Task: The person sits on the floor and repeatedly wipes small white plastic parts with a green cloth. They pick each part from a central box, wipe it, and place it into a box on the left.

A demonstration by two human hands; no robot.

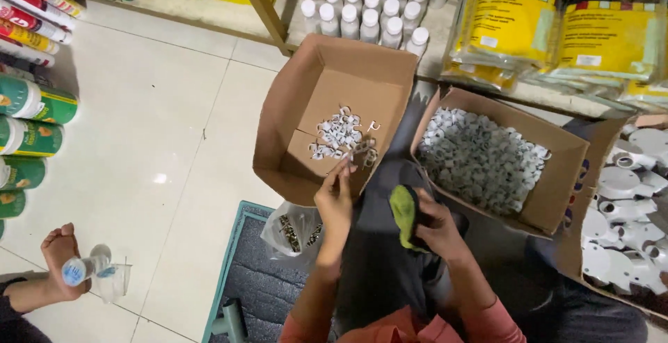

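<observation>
Right hand [437, 230] nearest, grip clamped on green cloth [403, 211]. Left hand [335, 200] fingertips pinched on white clip [346, 164] at rim of left cardboard box [278, 117].

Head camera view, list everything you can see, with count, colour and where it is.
Cardboard box: one, brown, open, centre, holding a small pile of white clips.
Second cardboard box: one, brown, right of centre, filled with white clips.
Plastic bag: one, clear, on the mat below the first box, dark small parts inside.
Mat: one, grey with teal edge, bottom centre.
White-capped bottles: many, top centre.
Yellow packets: several, top right.
Green cans: several, left edge.
White plastic fittings: many, right edge.
Another person's foot: one, bottom left, beside a plastic bottle.
Green cloth: one, held in the right hand.
Left hand: reaching into the first box, fingers at the clips.
Right hand: gripping the cloth.
</observation>
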